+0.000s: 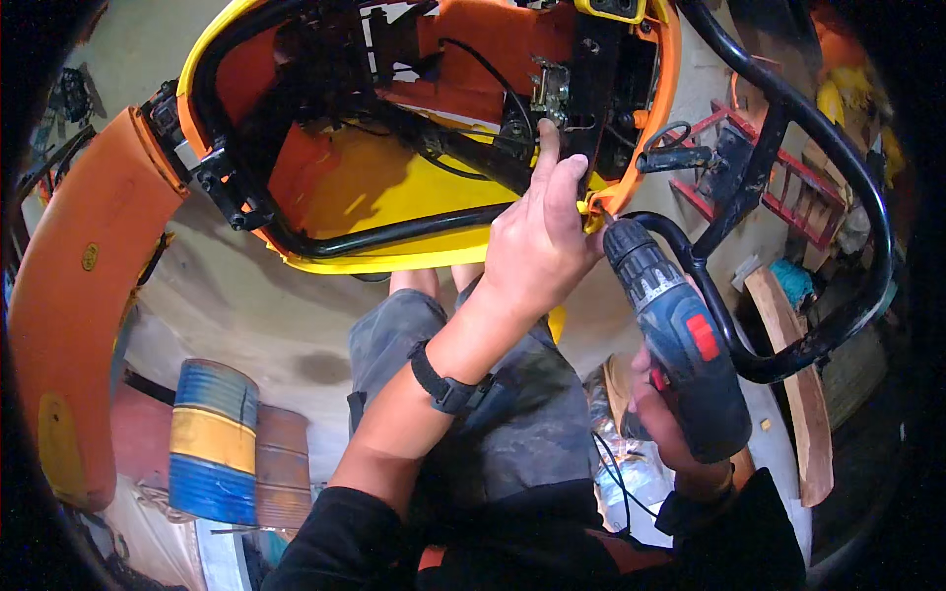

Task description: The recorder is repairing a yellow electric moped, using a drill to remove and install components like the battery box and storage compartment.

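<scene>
My right hand (pixel 662 409) is wrapped round the grip of a dark blue-black cordless drill (pixel 680 335) with a red button on its side. The drill tilts up and left, and the tip at its chuck meets the corner of an orange and yellow plastic body panel (pixel 414 264). Beside that tip, my left hand (pixel 537 227) rests at the panel's rim. Its index finger stretches up just below a small metal latch mechanism (pixel 550 89), with the thumb alongside; the other fingers are mostly hidden. A black tube frame (pixel 414 229) runs along the panel's inside.
A bent black tube bar (pixel 877 227) loops out close to the drill's right. An orange curved panel (pixel 89 266) stands at the left. Lower down are a blue and yellow drum (pixel 214 443), a wooden plank (pixel 793 394) and a red metal frame (pixel 818 202).
</scene>
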